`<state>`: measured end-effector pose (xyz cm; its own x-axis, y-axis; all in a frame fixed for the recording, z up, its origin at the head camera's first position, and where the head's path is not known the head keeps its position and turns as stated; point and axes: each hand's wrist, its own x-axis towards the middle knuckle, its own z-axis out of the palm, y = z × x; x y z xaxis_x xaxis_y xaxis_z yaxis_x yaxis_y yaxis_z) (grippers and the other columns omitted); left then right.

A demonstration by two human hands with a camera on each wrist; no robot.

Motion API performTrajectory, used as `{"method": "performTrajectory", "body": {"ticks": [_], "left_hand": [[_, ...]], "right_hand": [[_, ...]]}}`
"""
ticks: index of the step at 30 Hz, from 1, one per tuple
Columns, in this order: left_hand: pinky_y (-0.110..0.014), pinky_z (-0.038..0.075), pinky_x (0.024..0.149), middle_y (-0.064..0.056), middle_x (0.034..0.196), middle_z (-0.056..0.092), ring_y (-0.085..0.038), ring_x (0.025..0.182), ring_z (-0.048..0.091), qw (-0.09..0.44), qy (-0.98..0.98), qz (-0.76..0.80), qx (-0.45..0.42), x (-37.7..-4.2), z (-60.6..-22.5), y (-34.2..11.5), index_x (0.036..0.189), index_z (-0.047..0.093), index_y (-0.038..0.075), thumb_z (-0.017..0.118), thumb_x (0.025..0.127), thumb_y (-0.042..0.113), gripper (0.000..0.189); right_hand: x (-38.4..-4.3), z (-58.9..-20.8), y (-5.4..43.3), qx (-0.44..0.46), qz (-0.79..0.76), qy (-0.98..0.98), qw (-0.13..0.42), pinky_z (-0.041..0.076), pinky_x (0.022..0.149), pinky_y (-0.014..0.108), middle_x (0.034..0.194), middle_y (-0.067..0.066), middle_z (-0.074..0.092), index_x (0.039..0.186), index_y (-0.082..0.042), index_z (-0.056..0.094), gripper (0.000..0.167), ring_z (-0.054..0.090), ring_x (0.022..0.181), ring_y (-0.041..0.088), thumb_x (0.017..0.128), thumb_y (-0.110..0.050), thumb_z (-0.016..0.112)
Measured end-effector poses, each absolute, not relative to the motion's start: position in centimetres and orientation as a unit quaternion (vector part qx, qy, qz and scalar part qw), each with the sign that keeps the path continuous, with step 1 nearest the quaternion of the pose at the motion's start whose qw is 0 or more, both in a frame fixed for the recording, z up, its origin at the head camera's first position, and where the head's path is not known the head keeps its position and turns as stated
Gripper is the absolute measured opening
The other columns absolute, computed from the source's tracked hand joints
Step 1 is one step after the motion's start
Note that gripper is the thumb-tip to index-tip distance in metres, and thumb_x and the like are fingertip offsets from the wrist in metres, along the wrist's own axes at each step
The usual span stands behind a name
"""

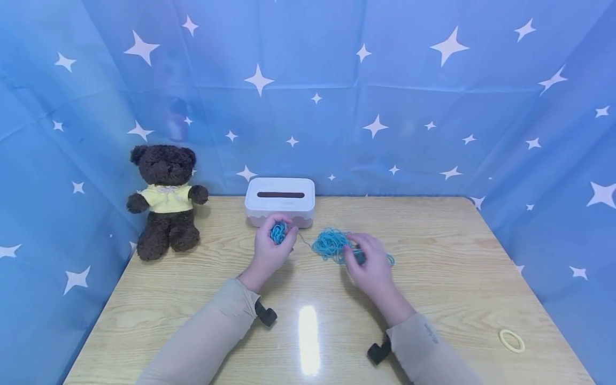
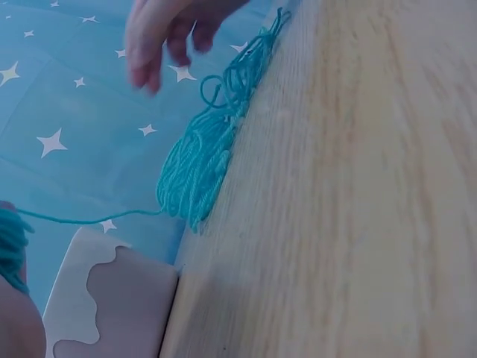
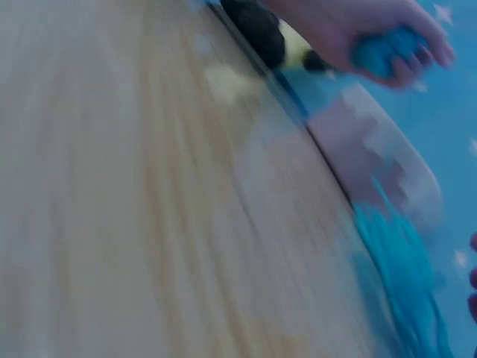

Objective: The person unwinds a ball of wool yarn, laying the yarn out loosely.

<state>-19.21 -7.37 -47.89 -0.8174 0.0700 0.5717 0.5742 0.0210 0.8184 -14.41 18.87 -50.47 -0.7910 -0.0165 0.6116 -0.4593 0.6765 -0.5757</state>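
My left hand [image 1: 269, 251] grips a small wound ball of turquoise yarn [image 1: 278, 233], held in front of the white box. From that ball a single strand runs across to a loose heap of the same yarn [image 1: 331, 244] lying on the table, also seen in the left wrist view as a looped bundle [image 2: 195, 164]. Over the right part of the heap hovers my right hand [image 1: 374, 267], its fingers loosely bent. In the left wrist view a gap shows between those fingers [image 2: 145, 63] and the yarn. Blur softens the right wrist view.
A white tissue box [image 1: 280, 206] with a slot in its top stands at the table's back edge. To its left sits a dark brown teddy bear [image 1: 166, 203] in a yellow top. At the front right lies a pale yellow ring [image 1: 511, 340]. A starry blue curtain surrounds the wooden table.
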Motion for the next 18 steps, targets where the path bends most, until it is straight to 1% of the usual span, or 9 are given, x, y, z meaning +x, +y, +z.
{"method": "performTrajectory", "body": {"ticks": [2,4,6,7,10,11,14,15,18], "left_hand": [[-0.017,0.053,0.067,-0.018,0.088,0.062,-0.004,0.075,0.061,0.185,-0.688,-0.658,-0.244,-19.2,-47.8,-7.4,0.113,0.063,-0.009,0.073,0.096,-0.007,0.019],[-0.017,0.053,0.074,-0.022,0.093,0.063,-0.005,0.082,0.061,0.175,-0.689,-0.654,-0.258,-19.1,-47.8,-7.4,0.114,0.064,-0.007,0.073,0.095,-0.008,0.021],[-0.017,0.054,0.08,-0.025,0.097,0.064,-0.005,0.088,0.061,0.163,-0.69,-0.65,-0.274,-19.1,-47.8,-7.5,0.116,0.065,-0.006,0.073,0.095,-0.008,0.023],[-0.017,0.054,0.082,-0.025,0.099,0.064,-0.005,0.089,0.061,0.156,-0.69,-0.649,-0.282,-19.1,-47.8,-7.5,0.117,0.065,-0.006,0.073,0.095,-0.008,0.023],[-0.017,0.054,0.08,-0.024,0.097,0.065,-0.006,0.086,0.061,0.136,-0.686,-0.649,-0.299,-19.1,-47.9,-7.5,0.118,0.065,-0.005,0.072,0.096,-0.008,0.023],[-0.017,0.055,0.079,-0.022,0.095,0.064,-0.006,0.085,0.062,0.13,-0.685,-0.65,-0.302,-19.1,-47.9,-7.5,0.118,0.065,-0.004,0.071,0.097,-0.007,0.023],[-0.018,0.055,0.075,-0.02,0.092,0.064,-0.006,0.082,0.061,0.116,-0.683,-0.652,-0.308,-19.2,-47.9,-7.5,0.119,0.065,-0.004,0.071,0.098,-0.007,0.022],[-0.018,0.055,0.075,-0.02,0.092,0.063,-0.006,0.082,0.061,0.113,-0.684,-0.651,-0.308,-19.2,-47.8,-7.5,0.119,0.065,-0.004,0.071,0.098,-0.006,0.022],[-0.017,0.054,0.073,-0.019,0.09,0.063,-0.006,0.08,0.06,0.109,-0.687,-0.649,-0.307,-19.2,-47.9,-7.5,0.119,0.065,-0.003,0.071,0.098,-0.006,0.022]], "right_hand": [[-14.6,-50.4,17.1,0.169,0.387,-0.866,0.266,0.059,0.1,0.057,0.134,0.016,0.077,0.133,-0.003,0.075,0.036,0.071,0.109,0.035,0.099,-0.015,0.074],[-14.8,-50.3,15.5,0.186,0.394,-0.867,0.24,0.059,0.106,0.06,0.141,0.016,0.075,0.142,-0.006,0.071,0.042,0.071,0.115,0.035,0.101,-0.017,0.074],[-15.0,-50.2,14.3,0.192,0.408,-0.867,0.211,0.06,0.106,0.058,0.139,0.015,0.076,0.149,-0.009,0.066,0.047,0.072,0.112,0.031,0.104,-0.019,0.072],[-15.1,-50.2,13.8,0.192,0.412,-0.868,0.198,0.061,0.105,0.055,0.136,0.014,0.076,0.152,-0.01,0.064,0.049,0.072,0.111,0.029,0.105,-0.02,0.072],[-15.3,-50.1,12.7,0.198,0.422,-0.87,0.161,0.062,0.087,0.037,0.127,0.011,0.076,0.158,-0.014,0.059,0.051,0.068,0.098,0.019,0.109,-0.024,0.067],[-15.3,-50.1,12.5,0.202,0.423,-0.87,0.154,0.06,0.081,0.033,0.122,0.009,0.076,0.159,-0.014,0.058,0.05,0.065,0.094,0.016,0.11,-0.024,0.066],[-15.4,-50.1,12.1,0.217,0.417,-0.868,0.159,0.055,0.076,0.027,0.119,0.006,0.077,0.156,-0.013,0.061,0.047,0.063,0.09,0.015,0.11,-0.023,0.066],[-15.4,-50.1,12.0,0.222,0.416,-0.865,0.17,0.055,0.075,0.027,0.118,0.006,0.078,0.152,-0.011,0.065,0.044,0.064,0.09,0.016,0.109,-0.021,0.068],[-15.3,-50.2,12.1,0.226,0.415,-0.856,0.209,0.053,0.071,0.025,0.106,0.004,0.081,0.135,-0.009,0.076,0.031,0.065,0.086,0.019,0.105,-0.014,0.074]]}}
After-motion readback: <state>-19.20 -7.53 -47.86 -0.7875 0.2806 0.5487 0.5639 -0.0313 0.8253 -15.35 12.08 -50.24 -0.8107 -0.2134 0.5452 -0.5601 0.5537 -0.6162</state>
